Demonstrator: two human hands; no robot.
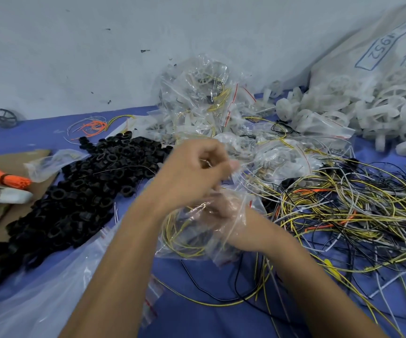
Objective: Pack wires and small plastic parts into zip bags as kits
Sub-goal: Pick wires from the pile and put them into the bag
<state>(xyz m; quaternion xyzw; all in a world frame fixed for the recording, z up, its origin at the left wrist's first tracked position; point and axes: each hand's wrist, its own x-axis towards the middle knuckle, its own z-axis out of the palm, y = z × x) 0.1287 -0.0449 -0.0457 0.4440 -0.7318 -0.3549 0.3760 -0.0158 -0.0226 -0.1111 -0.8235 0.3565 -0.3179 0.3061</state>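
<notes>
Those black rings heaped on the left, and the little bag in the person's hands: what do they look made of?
The black rings look like moulded plastic or perhaps rubber: matt, dull black, all one shape, with hardly any shine. The bag looks like thin, clear, glossy plastic film: it crumples, catches the light, and yellow wires show through it. The right hand is seen through it too.

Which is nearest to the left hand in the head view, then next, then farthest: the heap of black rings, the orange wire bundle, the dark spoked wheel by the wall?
From the left hand:
1. Heap of black rings, just to its left.
2. Orange wire bundle, at the left edge on cardboard.
3. Dark spoked wheel, far left against the wall.
</notes>
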